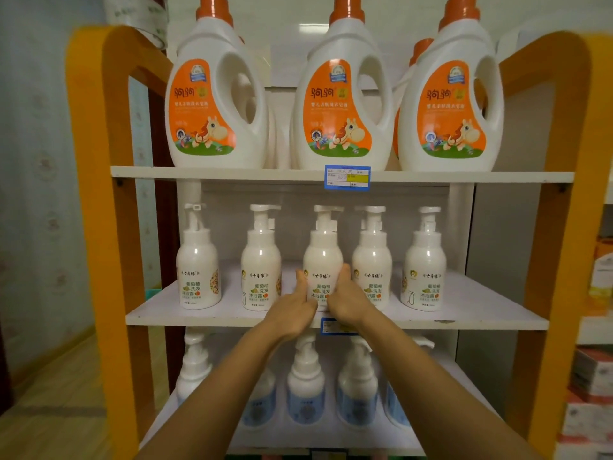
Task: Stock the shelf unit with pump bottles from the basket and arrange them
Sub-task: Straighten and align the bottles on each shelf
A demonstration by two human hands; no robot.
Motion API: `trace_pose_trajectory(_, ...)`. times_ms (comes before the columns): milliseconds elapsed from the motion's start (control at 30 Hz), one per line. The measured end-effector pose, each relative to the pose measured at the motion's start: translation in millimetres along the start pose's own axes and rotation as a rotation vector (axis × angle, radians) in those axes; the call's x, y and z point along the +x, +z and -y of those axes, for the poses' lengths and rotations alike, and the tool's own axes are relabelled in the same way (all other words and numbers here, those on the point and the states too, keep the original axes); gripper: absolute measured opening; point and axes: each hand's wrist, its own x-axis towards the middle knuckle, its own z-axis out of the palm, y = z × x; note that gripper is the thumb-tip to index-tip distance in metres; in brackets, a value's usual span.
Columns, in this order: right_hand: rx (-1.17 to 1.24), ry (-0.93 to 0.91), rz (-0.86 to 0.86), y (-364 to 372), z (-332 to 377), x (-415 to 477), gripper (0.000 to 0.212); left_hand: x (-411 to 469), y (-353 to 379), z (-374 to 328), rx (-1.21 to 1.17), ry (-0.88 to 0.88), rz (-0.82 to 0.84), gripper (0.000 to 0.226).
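Several white pump bottles stand in a row on the middle shelf (pixel 199 315) of the orange-sided shelf unit (pixel 99 194). Both my hands clasp the middle pump bottle (pixel 323 257), which stands upright on the shelf. My left hand (pixel 295 310) grips its left side with the thumb up. Around its right side wraps my right hand (pixel 346 300). Neighbouring pump bottles stand on the left (pixel 260 260) and close on the right (pixel 373 257). The basket is out of view.
Three large white detergent jugs (pixel 341 94) with orange labels fill the top shelf. Blue-labelled pump bottles (pixel 305 393) stand on the lower shelf under my forearms. A blue price tag (pixel 347 177) hangs on the top shelf edge. Boxes (pixel 593 376) are stacked at the far right.
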Motion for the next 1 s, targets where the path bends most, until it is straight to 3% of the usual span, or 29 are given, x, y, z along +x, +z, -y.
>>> trace_pose_trajectory(133,0.000,0.014,0.049,-4.3,2.0,-5.6,0.053,0.5,-0.2,1.3,0.049,-0.009,0.002,0.064)
trace_pose_trajectory(233,0.022,0.016,0.108,-16.2,-1.0,-14.5,0.043,-5.0,2.2,-1.9,0.003,-0.010,-0.067,0.058)
trace_pose_trajectory(333,0.059,0.015,0.087,-32.1,-12.8,-23.9,0.039,-20.5,14.2,-14.5,-0.065,0.021,-0.428,0.035)
trace_pose_trajectory(400,0.075,0.036,-0.003,-42.6,-25.2,-25.5,0.034,-32.0,23.2,-27.1,-0.068,0.116,-0.625,0.036)
trace_pose_trajectory(467,0.137,0.065,-0.133,-50.5,-36.5,-24.4,0.025,-36.4,30.1,-41.2,-0.069,0.237,-0.717,0.038)
trace_pose_trajectory(533,0.160,0.085,-0.259,-55.5,-44.2,-23.7,0.023,-34.2,35.1,-57.3,-0.174,0.227,-0.644,0.035)
trace_pose_trajectory(600,0.148,0.082,-0.316,-56.4,-48.7,-24.5,0.031,-25.4,42.5,-72.1,-0.270,0.147,-0.442,0.037)
trace_pose_trajectory(700,0.164,0.054,-0.247,-53.7,-51.9,-25.2,0.043,-8.3,54.4,-84.8,-0.338,0.072,-0.240,0.045)
trace_pose_trajectory(833,0.158,0.023,-0.111,-58.5,-52.3,-19.0,0.048,10.1,52.9,-86.8,-0.380,-0.031,-0.199,0.036)
trace_pose_trajectory(1000,0.113,0.016,-0.008,-68.8,-54.6,-8.4,0.054,25.2,50.6,-74.7,-0.315,-0.059,-0.081,0.054)
